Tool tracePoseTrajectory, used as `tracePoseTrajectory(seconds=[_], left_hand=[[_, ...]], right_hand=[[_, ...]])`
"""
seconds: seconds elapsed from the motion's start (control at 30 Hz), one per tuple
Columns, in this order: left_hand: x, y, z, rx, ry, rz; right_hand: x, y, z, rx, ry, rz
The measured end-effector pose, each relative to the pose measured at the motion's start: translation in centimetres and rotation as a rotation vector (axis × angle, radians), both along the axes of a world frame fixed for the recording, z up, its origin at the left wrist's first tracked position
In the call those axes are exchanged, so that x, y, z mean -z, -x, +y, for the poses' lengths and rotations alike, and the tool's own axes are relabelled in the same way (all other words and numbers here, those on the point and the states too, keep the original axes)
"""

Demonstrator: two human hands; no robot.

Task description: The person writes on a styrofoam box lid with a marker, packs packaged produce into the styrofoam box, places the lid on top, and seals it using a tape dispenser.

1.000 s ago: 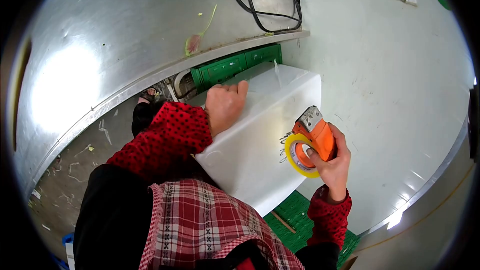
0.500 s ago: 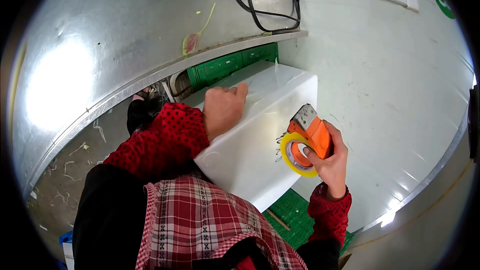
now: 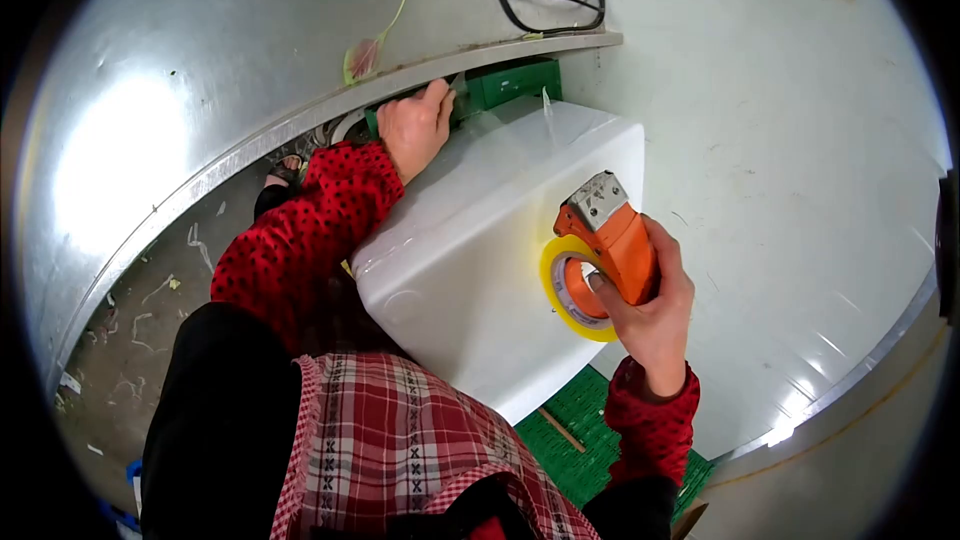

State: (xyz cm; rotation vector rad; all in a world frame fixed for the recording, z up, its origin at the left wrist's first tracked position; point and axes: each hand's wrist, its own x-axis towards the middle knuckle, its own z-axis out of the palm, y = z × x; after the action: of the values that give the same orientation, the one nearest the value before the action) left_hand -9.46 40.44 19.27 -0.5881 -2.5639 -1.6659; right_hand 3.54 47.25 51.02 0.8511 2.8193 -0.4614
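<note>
A white foam-like box [image 3: 470,270] lies before me, with clear tape or film along its far upper edge. My left hand [image 3: 416,130] is closed at the box's far left edge, beside the green crate; what its fingers pinch is too small to make out. An orange tape dispenser [image 3: 625,250] with a metal head and a yellow-rimmed tape roll [image 3: 580,290] is in my right hand [image 3: 655,315], over the right part of the box. The dispenser hides part of the box's face.
A metal table [image 3: 250,30] with a leaf [image 3: 362,58] and a coiled black cable [image 3: 520,15] lies beyond the box. Green crates [image 3: 512,82] stand behind it, and green slatted material [image 3: 575,415] is below. A pale wall [image 3: 760,190] rises at right. Scraps litter the floor.
My left hand has moved up and left, from over the box's top to its far edge. My right hand has shifted slightly left with the dispenser. The view has tilted a little downward.
</note>
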Motion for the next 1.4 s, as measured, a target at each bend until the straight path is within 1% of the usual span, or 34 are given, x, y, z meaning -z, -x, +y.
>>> tracePoseTrajectory(seconds=[0.07,0.1,0.13,0.2,0.27,0.33,0.37,0.4,0.43,0.5,0.63,0.67,0.7,0.77,0.8,0.83,0.87,0.93,0.97,1.0,1.03,1.1,1.13,1.2,1.23,1.3,1.37,1.4], left_hand=[[0.1,0.1,-0.3,-0.026,-0.044,-0.015],[-0.8,0.3,-0.8,0.007,-0.036,-0.069],[-0.6,0.3,-1.0,0.018,-0.062,-0.077],[-0.9,0.7,-1.3,0.009,-0.152,-0.081],[-1.0,1.1,-1.1,-0.014,-0.250,-0.059],[0.2,0.6,-0.8,-0.003,-0.225,-0.009],[-1.9,1.8,-2.0,-0.035,-0.227,0.052],[-1.4,1.4,-2.0,-0.006,-0.168,-0.005],[-0.3,1.4,-1.6,-0.033,-0.133,0.001],[0.8,1.7,-1.9,-0.062,-0.073,0.062],[0.8,1.6,-2.1,-0.061,-0.074,0.062],[0.8,1.5,-2.0,-0.049,-0.036,0.007],[1.3,1.6,-1.9,-0.042,-0.037,0.006],[2.5,1.3,-1.8,-0.053,0.026,-0.047],[3.0,1.0,-1.9,-0.010,0.074,-0.174],[3.5,0.6,-1.9,-0.009,0.068,-0.174],[3.6,0.0,-2.0,0.102,0.116,-0.238],[3.9,-1.2,-2.1,0.311,0.238,-0.398],[3.7,-0.9,-2.5,0.411,0.234,-0.376],[3.6,-0.8,-2.6,0.461,0.237,-0.393],[3.9,-0.6,-2.3,0.505,0.246,-0.407],[4.2,-0.6,-1.8,0.527,0.399,-0.391],[4.3,-0.6,-1.8,0.548,0.447,-0.352],[3.7,0.0,-1.8,0.572,0.494,-0.312],[3.3,0.4,-1.6,0.554,0.647,-0.272],[1.1,0.9,-2.2,0.532,0.805,-0.240],[-2.6,1.5,-3.3,0.587,0.618,-0.403],[-4.7,1.7,-4.1,0.664,0.263,-0.490]], right_hand=[[-0.3,0.8,-1.1,-0.018,-0.019,-0.007],[-0.4,0.9,-1.7,-0.015,0.019,-0.024],[-0.6,0.8,-2.1,0.022,-0.008,-0.031],[-0.9,0.6,-2.5,0.047,-0.076,-0.030],[-0.4,0.0,-1.8,0.070,-0.036,0.006],[0.1,-0.7,-1.4,0.096,-0.013,0.032],[-2.0,0.6,-2.7,0.053,-0.051,0.027],[-2.1,1.0,-2.6,0.048,-0.084,0.015],[-1.6,1.0,-1.8,-0.013,-0.081,-0.021],[-0.1,2.2,-1.7,-0.006,-0.061,-0.064],[-0.6,2.7,-0.8,-0.055,-0.007,-0.037],[-0.8,2.8,-1.0,-0.042,-0.002,-0.064],[-1.0,2.8,-1.1,-0.035,-0.002,-0.066],[-1.8,2.6,-0.9,-0.069,-0.036,-0.174],[-2.2,2.0,-0.6,-0.068,-0.041,-0.174],[-2.5,1.2,0.0,0.016,0.052,-0.142],[-2.9,0.7,0.0,0.107,0.143,-0.113],[-3.3,0.6,0.2,0.117,0.145,-0.131],[-3.5,0.8,0.3,0.113,0.158,-0.140],[-3.5,1.1,0.6,0.163,0.134,-0.186],[-3.7,1.9,0.5,0.256,0.183,-0.195],[-3.4,1.9,1.7,0.295,0.264,-0.213],[-3.1,1.8,2.3,0.340,0.375,-0.181],[-3.1,2.0,2.4,0.365,0.374,-0.227],[-3.1,1.9,2.5,0.385,0.370,-0.276],[-2.6,1.0,3.0,0.344,0.354,-0.265],[-2.6,1.1,3.4,0.393,0.351,-0.274],[-2.5,1.0,3.5,0.399,0.342,-0.268]])
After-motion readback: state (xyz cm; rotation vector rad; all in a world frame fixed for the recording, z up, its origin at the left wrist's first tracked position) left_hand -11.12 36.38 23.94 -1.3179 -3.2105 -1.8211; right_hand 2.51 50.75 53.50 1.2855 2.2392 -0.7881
